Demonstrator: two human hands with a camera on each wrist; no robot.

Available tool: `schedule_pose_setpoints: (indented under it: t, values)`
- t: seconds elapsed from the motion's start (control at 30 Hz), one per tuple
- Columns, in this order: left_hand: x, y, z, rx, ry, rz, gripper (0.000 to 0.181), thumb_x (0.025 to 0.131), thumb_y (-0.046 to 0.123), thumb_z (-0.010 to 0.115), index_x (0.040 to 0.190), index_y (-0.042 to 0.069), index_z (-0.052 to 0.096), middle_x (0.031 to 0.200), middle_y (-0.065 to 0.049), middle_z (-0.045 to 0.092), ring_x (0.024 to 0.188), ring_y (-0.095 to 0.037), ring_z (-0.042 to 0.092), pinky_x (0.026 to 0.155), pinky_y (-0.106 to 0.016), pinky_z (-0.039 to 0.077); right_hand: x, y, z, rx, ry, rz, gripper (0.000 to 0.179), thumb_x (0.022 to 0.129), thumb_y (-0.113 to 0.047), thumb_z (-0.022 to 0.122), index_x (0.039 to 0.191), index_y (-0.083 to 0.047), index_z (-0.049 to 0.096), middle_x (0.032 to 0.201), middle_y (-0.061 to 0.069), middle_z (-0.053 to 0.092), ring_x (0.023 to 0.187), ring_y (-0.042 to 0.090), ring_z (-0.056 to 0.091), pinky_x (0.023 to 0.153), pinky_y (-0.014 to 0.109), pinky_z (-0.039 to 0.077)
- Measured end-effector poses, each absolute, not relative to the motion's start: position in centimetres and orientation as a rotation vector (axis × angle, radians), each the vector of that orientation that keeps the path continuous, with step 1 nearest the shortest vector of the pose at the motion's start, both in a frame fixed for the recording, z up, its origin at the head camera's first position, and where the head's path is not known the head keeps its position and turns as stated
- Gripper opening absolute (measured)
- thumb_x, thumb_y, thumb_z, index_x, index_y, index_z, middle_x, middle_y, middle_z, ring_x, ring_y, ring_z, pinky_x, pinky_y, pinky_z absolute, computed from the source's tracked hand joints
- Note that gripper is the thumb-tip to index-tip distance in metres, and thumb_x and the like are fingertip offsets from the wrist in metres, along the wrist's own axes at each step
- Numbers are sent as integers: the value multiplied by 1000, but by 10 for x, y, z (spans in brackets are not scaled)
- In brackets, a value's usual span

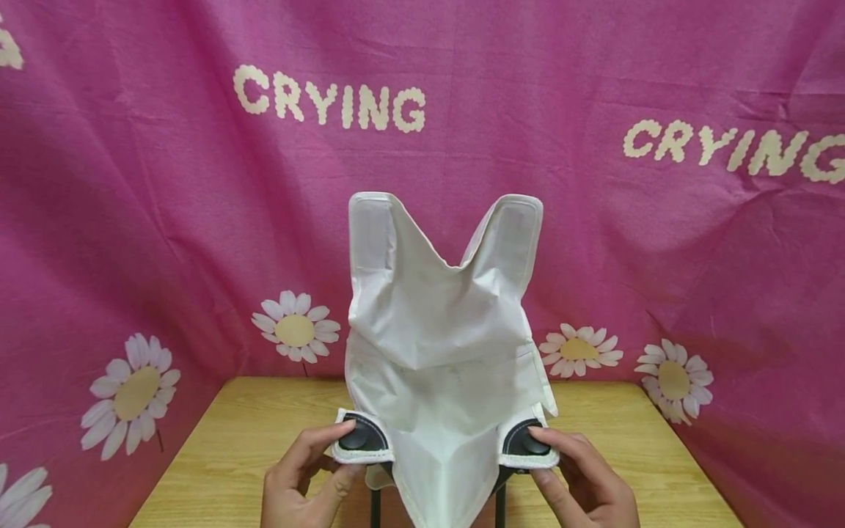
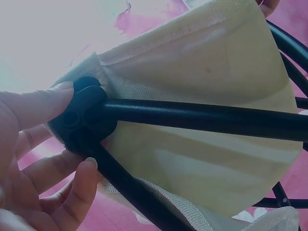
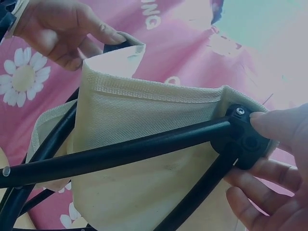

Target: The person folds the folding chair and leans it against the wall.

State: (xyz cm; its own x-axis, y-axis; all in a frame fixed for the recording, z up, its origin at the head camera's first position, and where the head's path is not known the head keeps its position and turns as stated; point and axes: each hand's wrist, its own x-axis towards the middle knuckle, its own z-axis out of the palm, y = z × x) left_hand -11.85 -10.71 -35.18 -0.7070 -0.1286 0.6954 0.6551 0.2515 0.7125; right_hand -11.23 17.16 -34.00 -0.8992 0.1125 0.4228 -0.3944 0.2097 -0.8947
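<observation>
A folding camp chair with white fabric [image 1: 436, 352] and a black tube frame [image 2: 207, 115] stands upright in the middle of the head view. My left hand [image 1: 300, 480] pinches its front left corner, fingers over the black corner patch [image 1: 361, 436] and thumb beneath. At the front right corner my right hand [image 1: 584, 477] pinches the other black patch [image 1: 524, 438] likewise. Both wrist views show black plastic joints, the left one [image 2: 84, 115] and the right one [image 3: 243, 137], where tubes meet under the fabric. Two fabric tabs rise at the back, a V-shaped dip between them.
Under the chair is a wooden table [image 1: 218, 455]. A pink curtain [image 1: 515, 110] with daisies and lettering hangs behind and on both sides. Frame tubes [image 3: 48, 130] cross below the fabric.
</observation>
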Motion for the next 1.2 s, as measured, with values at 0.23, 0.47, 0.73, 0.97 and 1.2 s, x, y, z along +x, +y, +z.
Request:
schedule_pose_setpoints:
  t: [0.23, 0.47, 0.73, 0.97, 1.2]
  values:
    - [-118, -106, -350, -483, -1861, -1529, 43, 69, -11, 70, 109, 2, 60, 97, -6, 66, 79, -9, 60, 63, -21, 50, -112, 173, -339, 278, -2132, 1723, 35, 84, -2, 60, 119, -6, 55, 106, 4, 56, 93, 20, 57, 83, 25, 48]
    - [-117, -105, -348, -457, -1881, -1540, 42, 70, -9, 70, 109, 3, 60, 97, -5, 66, 78, -9, 60, 64, -21, 50, -112, 173, -338, 295, -2146, 1694, 35, 85, -4, 60, 119, -8, 55, 105, 4, 56, 92, 20, 58, 82, 24, 48]
    - [-117, -104, -347, -447, -1896, -1549, 42, 70, -7, 71, 109, 4, 61, 99, -7, 65, 81, -11, 60, 65, -22, 50, -111, 170, -334, 285, -2132, 1718, 35, 84, -3, 61, 118, -8, 56, 105, 2, 57, 93, 20, 57, 83, 25, 47]
    - [-116, -102, -346, -414, -1905, -1559, 41, 70, -5, 72, 108, 6, 61, 97, -7, 65, 78, -14, 60, 64, -23, 50, -111, 170, -335, 292, -2145, 1706, 35, 84, -4, 60, 118, -10, 56, 105, 2, 56, 93, 20, 57, 84, 24, 47]
    - [-115, -102, -343, -358, -1954, -1593, 39, 73, 0, 72, 109, 9, 61, 100, -4, 65, 81, -13, 60, 66, -24, 51, -113, 167, -337, 384, -2056, 1689, 35, 81, 5, 61, 115, -2, 57, 101, 8, 57, 90, 21, 57, 83, 24, 48]
